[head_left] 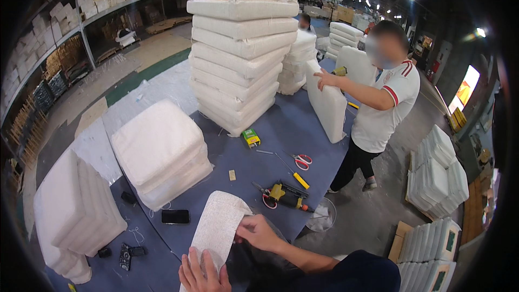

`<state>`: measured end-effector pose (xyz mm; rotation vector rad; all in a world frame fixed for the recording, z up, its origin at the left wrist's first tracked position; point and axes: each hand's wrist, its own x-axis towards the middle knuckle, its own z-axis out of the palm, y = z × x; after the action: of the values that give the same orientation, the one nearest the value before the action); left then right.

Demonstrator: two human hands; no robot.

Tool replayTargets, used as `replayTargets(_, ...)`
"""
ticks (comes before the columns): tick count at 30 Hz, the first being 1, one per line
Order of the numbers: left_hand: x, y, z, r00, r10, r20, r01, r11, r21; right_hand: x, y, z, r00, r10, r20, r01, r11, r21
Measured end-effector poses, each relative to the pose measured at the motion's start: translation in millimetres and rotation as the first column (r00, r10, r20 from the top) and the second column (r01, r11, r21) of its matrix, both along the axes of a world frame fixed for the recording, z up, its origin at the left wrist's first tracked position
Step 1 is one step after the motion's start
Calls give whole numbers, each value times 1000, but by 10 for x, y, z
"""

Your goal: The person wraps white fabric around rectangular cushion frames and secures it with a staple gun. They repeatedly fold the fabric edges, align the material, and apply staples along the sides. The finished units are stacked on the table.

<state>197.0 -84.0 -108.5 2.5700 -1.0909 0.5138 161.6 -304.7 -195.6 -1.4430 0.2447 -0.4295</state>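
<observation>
A white fabric-covered cushion (219, 224) stands on edge at the near side of the blue-grey table (227, 157). My left hand (203, 271) lies on its near part with the fingers stretched out. At the cushion's right edge, my right hand (258, 232) is closed, thumb and fingertips pinching the white cover. Just beyond that hand lies a yellow-and-black power tool, apparently a staple gun (284, 194), with a pair of red-handled pliers or scissors (268, 200) against it. What the underside of the cushion looks like is hidden.
A tall cushion stack (240, 59) rises at the table's far side; lower stacks (159, 151) stand left. Red-handled scissors (301, 161), a yellow-handled tool (300, 179), a green box (251, 138) and a black phone (175, 216) lie about. At right, a co-worker (386, 103) holds another cushion (327, 103).
</observation>
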Motion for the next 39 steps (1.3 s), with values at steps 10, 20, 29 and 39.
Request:
replayTargets(10,-37,238,-346,988,-107,110,110,994,-25,111,-65,168,889,-380,255,458,743,-488)
replayTargets(20,81,218,-251,996,-67,67,75,991,-113,141,58,118,993,121,-19,-81,770,633)
replayTargets(29,888,-23,613,927,-241,-288,242,970,-33,731,127,355,999,-3,-43,29,789,614)
replayTargets(39,2620,-1008,-6,480,-392,-785,325,910,-256,1406,442,56,953,-227,202,103,866,489)
